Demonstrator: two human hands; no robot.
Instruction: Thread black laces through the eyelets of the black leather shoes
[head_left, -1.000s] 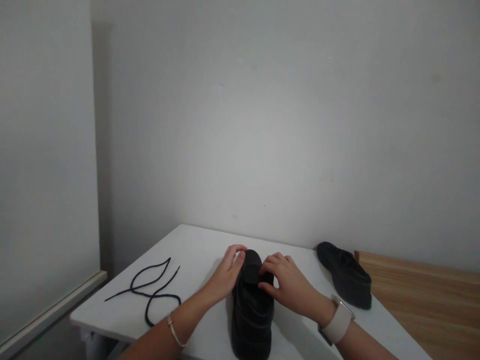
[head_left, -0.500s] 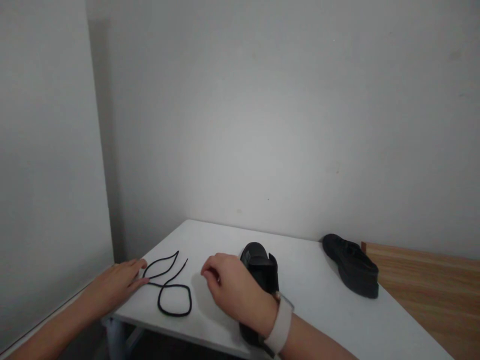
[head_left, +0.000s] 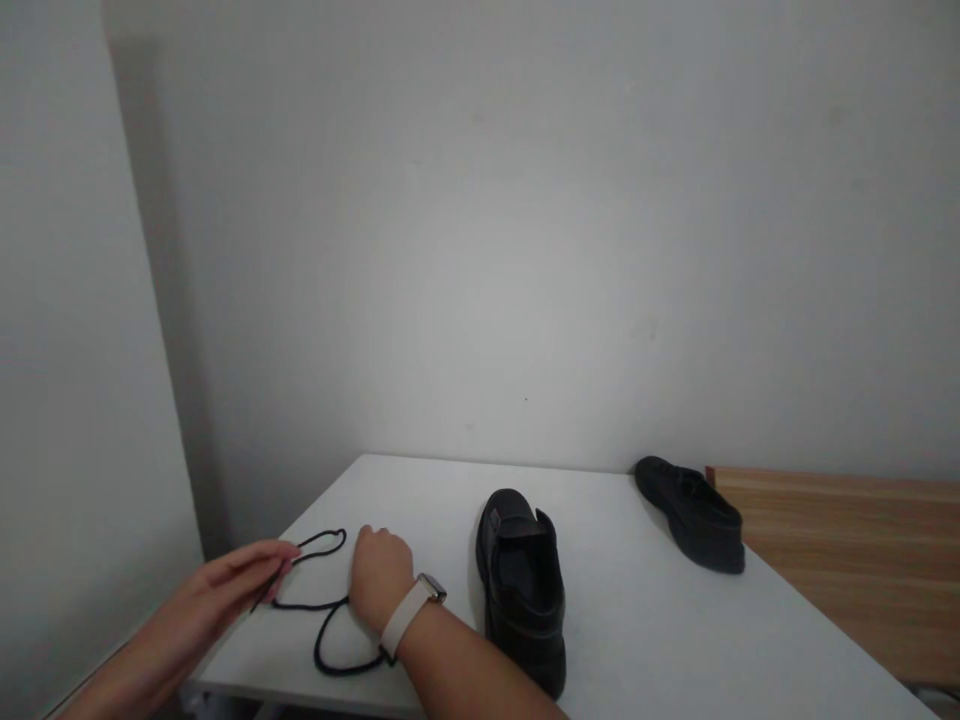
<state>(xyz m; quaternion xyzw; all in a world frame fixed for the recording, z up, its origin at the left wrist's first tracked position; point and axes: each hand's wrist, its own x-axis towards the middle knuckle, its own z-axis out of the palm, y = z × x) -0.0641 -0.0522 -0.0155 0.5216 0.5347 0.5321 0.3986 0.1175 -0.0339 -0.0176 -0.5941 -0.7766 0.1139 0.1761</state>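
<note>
A thin black shoelace [head_left: 352, 671] lies in loose loops at the table's left side. My left hand [head_left: 251, 575] pinches a part of it between thumb and fingers, and one thin end hangs below. My right hand [head_left: 381, 578], with a pale-banded watch on its wrist, is curled closed over the lace's right side. The lace runs in under that hand, whose fingertips are hidden, so what it grips does not show. To the right of my right forearm stands a black shoe [head_left: 523, 615] with its opening toward me and its tongue raised; no lace shows in it.
A second black shoe [head_left: 694, 515] sits at the back right of the white table [head_left: 622, 620]. Beyond the table's right edge is a wood-grain panel [head_left: 825, 560]. Grey wall closes off the back and left, and the table's front edge lies near me.
My left hand has lifted and now pinches the lace. My right hand has moved left from in front of the near shoe to over the lace, uncovering the shoe. The lace loops have shifted.
</note>
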